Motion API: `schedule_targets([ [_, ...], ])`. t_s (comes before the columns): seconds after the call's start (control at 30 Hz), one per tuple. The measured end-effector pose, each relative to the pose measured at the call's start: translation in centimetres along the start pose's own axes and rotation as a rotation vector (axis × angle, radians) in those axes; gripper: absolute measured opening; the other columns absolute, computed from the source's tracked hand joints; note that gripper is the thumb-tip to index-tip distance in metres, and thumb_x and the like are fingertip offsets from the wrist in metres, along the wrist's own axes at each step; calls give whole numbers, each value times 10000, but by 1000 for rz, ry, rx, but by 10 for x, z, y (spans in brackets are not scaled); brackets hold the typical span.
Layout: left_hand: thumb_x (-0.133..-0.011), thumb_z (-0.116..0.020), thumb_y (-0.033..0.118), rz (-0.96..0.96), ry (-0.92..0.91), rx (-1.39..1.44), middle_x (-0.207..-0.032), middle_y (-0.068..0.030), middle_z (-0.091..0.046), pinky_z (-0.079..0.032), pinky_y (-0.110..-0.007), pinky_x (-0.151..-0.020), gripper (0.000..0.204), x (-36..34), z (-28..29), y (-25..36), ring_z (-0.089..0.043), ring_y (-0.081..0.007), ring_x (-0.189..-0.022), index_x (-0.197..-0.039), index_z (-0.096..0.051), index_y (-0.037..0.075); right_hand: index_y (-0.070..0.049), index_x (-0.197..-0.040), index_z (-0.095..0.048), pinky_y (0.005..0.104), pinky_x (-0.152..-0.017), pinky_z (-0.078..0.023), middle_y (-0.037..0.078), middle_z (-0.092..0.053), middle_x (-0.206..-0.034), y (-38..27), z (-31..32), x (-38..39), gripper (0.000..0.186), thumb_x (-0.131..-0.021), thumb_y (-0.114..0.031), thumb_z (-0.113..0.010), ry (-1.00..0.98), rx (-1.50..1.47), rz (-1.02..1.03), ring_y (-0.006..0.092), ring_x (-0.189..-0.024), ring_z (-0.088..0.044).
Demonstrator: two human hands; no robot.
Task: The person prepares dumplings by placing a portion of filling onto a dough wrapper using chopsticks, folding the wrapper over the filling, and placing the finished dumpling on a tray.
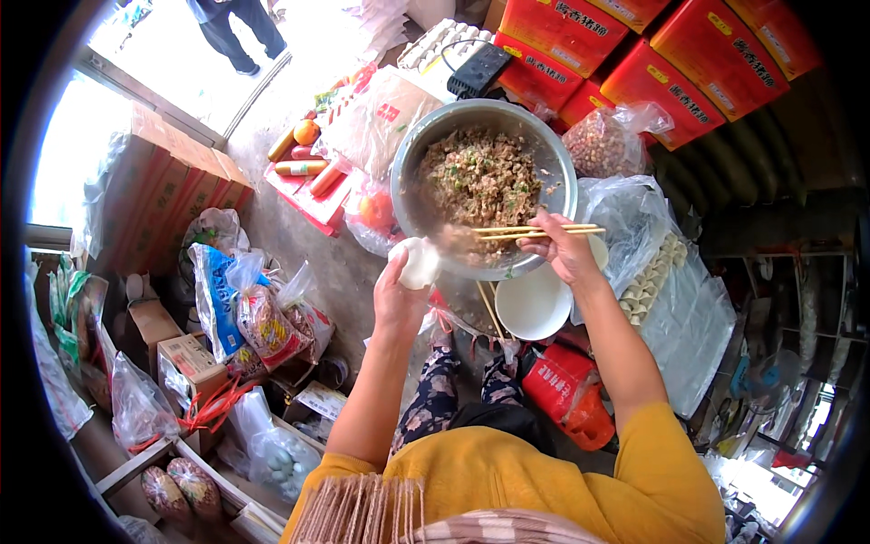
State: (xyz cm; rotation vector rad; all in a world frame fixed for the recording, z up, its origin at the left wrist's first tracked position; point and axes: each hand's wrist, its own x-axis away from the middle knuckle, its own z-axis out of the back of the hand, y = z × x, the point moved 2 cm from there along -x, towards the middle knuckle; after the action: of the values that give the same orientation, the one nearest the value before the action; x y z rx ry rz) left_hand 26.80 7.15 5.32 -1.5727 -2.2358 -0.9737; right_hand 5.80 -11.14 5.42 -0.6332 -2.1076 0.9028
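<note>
My left hand (393,292) holds a round white dough wrapper (420,263) just off the near left rim of a large metal basin (405,168). A heap of minced filling with green flecks (480,177) fills much of that basin. Over its near right side, my right hand (564,247) is closed around a pair of wooden chopsticks (498,232). Their tips point left, toward the wrapper; a blurred clump of filling sits by them. A white bowl (533,306) stands below the right hand. Right of my forearm, rows of folded dumplings (654,276) lie on a plastic-covered surface (693,317).
Red boxes (666,91) are stacked at the far right, near a bag of peanuts (605,145). Bagged goods (272,317) and cartons (168,199) line the left. A red-orange container (566,394) stands by my legs. Another person's legs (240,36) show at the far left.
</note>
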Motion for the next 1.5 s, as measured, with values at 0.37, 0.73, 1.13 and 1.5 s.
schedule_targets([
  [0.37,-1003,-423,402,161,-271,248,-1253,-207,-570,-342,-464,-1094,543,-24,-60,-30,-515,-329,-1209,-1261,-480,-72,-38,-946,-638,341,-725,-561,95,-630,-899,-22,-85,97,202,-802,-111,-757,-60,1216,1146,247,-828,-652],
  [0.73,-988,-454,403,189,-107,202,-1135,-172,-607,-370,-502,-1034,442,-29,-69,-51,-536,-332,-1130,-1114,-575,-3,-44,-895,-653,308,-672,-543,122,-658,-893,-59,-67,112,88,-880,-125,-684,7,1155,965,229,-782,-668],
  [1.13,-990,-418,478,264,-261,-66,-1152,-188,-604,-415,-497,-998,587,-30,-68,-46,-567,-338,-1093,-1205,-542,-53,-39,-870,-642,315,-686,-528,113,-644,-882,-69,-61,91,89,-852,-94,-710,-77,1093,873,232,-786,-653],
  [1.5,-992,-406,471,311,-178,9,-1191,-235,-587,-402,-505,-1025,615,-35,-64,-40,-543,-380,-1148,-1251,-503,-79,-5,-834,-633,317,-704,-544,102,-619,-872,-68,-48,86,119,-904,-100,-652,-70,906,723,206,-790,-656],
])
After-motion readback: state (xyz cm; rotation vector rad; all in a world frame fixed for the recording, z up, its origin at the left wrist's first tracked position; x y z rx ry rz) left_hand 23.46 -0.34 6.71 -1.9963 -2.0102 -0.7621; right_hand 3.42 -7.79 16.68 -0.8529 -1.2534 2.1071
